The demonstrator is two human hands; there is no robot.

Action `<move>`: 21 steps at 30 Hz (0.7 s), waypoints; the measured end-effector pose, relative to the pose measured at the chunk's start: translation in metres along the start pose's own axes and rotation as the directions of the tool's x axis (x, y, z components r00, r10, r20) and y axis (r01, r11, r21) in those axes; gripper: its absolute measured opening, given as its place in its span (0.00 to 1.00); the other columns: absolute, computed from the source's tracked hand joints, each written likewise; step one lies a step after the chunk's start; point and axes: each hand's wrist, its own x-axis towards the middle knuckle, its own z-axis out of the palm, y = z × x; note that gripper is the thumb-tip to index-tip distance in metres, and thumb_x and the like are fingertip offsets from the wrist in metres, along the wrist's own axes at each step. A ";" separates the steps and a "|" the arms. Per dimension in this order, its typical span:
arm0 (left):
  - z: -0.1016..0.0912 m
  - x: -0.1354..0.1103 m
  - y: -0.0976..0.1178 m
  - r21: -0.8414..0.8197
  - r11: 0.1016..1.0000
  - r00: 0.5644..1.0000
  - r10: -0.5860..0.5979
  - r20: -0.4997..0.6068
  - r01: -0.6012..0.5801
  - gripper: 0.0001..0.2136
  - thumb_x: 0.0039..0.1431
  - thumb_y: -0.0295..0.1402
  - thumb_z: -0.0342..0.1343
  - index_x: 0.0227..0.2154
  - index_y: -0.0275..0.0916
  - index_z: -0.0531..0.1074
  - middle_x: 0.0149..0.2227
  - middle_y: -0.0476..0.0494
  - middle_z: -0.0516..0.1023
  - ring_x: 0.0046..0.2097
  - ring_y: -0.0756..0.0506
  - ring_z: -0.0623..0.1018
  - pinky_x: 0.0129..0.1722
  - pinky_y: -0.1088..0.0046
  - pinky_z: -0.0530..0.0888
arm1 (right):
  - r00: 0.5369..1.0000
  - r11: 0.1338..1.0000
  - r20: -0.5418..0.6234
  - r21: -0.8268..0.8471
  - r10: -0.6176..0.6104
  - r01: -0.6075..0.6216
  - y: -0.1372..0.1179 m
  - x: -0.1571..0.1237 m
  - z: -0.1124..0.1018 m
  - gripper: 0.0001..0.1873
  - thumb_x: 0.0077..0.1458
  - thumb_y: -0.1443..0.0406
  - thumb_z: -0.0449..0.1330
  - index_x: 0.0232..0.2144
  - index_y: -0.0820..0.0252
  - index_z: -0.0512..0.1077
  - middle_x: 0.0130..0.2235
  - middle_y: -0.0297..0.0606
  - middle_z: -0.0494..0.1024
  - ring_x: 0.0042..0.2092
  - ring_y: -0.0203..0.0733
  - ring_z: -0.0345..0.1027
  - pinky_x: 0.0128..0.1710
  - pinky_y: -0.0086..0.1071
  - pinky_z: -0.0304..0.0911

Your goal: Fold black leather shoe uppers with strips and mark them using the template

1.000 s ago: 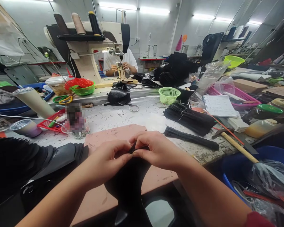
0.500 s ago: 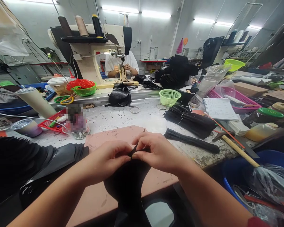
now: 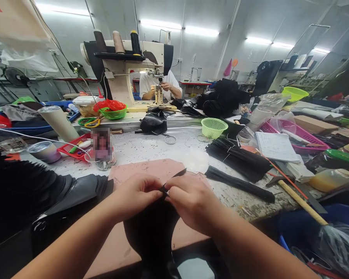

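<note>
A dark, supple piece that looks like black leather [image 3: 151,228] hangs from my fingers over a pink board [image 3: 148,166]. My left hand [image 3: 138,193] pinches its upper edge between thumb and fingers. Right beside it, my right hand [image 3: 189,197] is closed on the same edge, its fingers curled and partly hiding the grip. A narrow dark strip pokes out above the right fingers. Below, the piece narrows and drops toward my lap.
Stacked black pieces [image 3: 87,190] lie at the left. Black strip bundles [image 3: 238,159], a green basket [image 3: 214,128], a notebook [image 3: 276,146] and a wooden-handled hammer [image 3: 302,201] lie right. Behind stands a sewing machine [image 3: 119,73], with a person in white working there.
My right hand has turned over and its fingers have curled in tighter at the edge. A dark strip now shows above it. The view has shifted slightly left and up.
</note>
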 end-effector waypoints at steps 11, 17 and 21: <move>-0.001 -0.003 0.002 -0.003 0.993 0.989 0.114 0.089 -0.115 0.10 0.49 0.34 0.50 0.30 0.36 0.72 0.30 0.48 0.76 0.34 0.47 0.73 0.34 0.73 0.69 | 0.909 0.648 0.204 0.646 0.363 -0.404 0.013 0.005 -0.010 0.09 0.47 0.72 0.60 0.19 0.60 0.65 0.31 0.36 0.75 0.33 0.37 0.68 0.34 0.30 0.62; -0.001 -0.005 0.010 0.031 0.984 0.983 0.171 0.067 -0.173 0.09 0.49 0.33 0.50 0.29 0.36 0.73 0.26 0.50 0.73 0.30 0.49 0.71 0.30 0.76 0.68 | 0.883 0.639 0.217 0.621 0.417 -0.455 0.012 0.008 -0.010 0.09 0.46 0.71 0.60 0.18 0.60 0.65 0.29 0.35 0.75 0.32 0.37 0.67 0.33 0.30 0.61; 0.004 -0.003 0.009 0.026 0.979 0.980 0.200 -0.012 -0.200 0.08 0.48 0.35 0.52 0.27 0.37 0.72 0.25 0.51 0.72 0.30 0.49 0.70 0.30 0.76 0.68 | 0.906 0.734 0.146 0.542 0.398 -0.410 0.010 0.010 -0.014 0.10 0.47 0.71 0.60 0.18 0.60 0.65 0.29 0.34 0.70 0.33 0.36 0.65 0.33 0.30 0.61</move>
